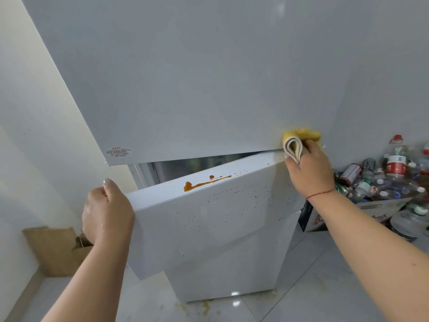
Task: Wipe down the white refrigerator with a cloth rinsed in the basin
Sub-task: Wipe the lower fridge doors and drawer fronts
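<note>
right hand [308, 169]: fingers curled round folded yellow cloth [299, 141], pressed at lower edge of upper door [185, 77]
left hand [108, 210]: gripping corner of lower door [209, 219], swung ajar
refrigerator [383, 89]: white, orange stain [204, 182] on lower door's top edge
right of fridge: box of bottles [383, 182]

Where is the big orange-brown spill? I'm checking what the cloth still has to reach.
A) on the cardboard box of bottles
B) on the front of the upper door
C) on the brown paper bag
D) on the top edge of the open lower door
D: the spill lies along the top edge of the lower door, which the left hand holds open, while the right hand presses the cloth further right.
</note>
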The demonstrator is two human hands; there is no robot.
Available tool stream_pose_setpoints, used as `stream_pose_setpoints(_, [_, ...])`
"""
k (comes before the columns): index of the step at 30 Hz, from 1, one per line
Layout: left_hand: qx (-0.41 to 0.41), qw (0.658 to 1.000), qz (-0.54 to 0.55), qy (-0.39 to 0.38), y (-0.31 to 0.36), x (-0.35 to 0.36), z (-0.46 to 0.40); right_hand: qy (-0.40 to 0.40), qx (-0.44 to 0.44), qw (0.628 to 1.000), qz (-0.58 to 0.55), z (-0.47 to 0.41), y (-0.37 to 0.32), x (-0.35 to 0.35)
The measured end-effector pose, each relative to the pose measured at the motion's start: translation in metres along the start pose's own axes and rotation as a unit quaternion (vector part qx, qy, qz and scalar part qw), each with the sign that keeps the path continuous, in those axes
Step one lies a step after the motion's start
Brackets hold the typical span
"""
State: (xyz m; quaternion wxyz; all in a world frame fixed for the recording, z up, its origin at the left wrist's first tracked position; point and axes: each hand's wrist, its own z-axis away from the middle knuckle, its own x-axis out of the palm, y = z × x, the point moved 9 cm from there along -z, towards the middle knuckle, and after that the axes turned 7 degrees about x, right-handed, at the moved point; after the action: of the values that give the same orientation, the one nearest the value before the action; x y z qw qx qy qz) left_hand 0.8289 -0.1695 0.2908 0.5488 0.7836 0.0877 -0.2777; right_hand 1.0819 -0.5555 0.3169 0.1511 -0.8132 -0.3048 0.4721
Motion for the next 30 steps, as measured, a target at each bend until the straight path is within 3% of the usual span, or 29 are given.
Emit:
stream_pose_setpoints(4, [-0.012,1.000,0.002,0.006,-0.003,-0.004,0.003,0.001,-0.010,1.000,0.026,0.015,-0.015,0.029])
stream_pose_setpoints(8, [-0.016,1.000,0.005,0.000,-0.010,-0.006,0.006,-0.030,0.003,0.999,-0.032,0.025,-0.049,0.043])
stream_pose_setpoints(17, [-0.058,0.991,0.119,-0.036,-0.017,-0.002,0.001,-0.078,-0.079,0.981,-0.159,0.095,-0.157,0.073])
stream_pose_setpoints(25, [-0.144,0.932,0.322,-0.082,-0.037,0.013,-0.011,-0.182,-0.106,0.944,-0.253,0.147,-0.240,0.101])
stream_pose_setpoints(30, [-0.124,0.904,0.387,-0.135,-0.025,0.013,-0.020,-0.249,-0.080,0.917,-0.300,0.156,-0.275,0.117])
